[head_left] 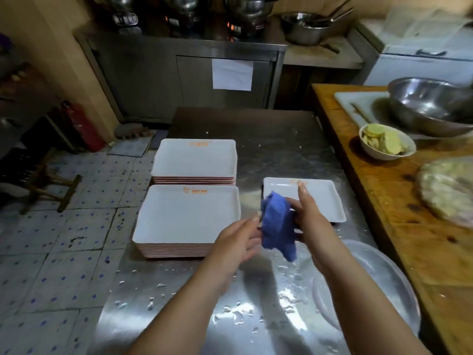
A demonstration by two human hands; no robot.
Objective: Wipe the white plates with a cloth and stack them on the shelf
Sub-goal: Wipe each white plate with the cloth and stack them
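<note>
Two stacks of white rectangular plates stand on the wet steel table: a near stack and a far stack, each with an orange logo on top. A single white plate lies to their right. Over the gap between them, a crumpled blue cloth hangs in the air. My right hand pinches the cloth from the right, index finger stretched out over the single plate. My left hand touches the cloth's left side with straight, relaxed fingers.
Water drops cover the near table. A round steel basin sits at the near right. On the wooden counter are a bowl of sliced food, a large steel bowl and flat dough. Tiled floor lies to the left.
</note>
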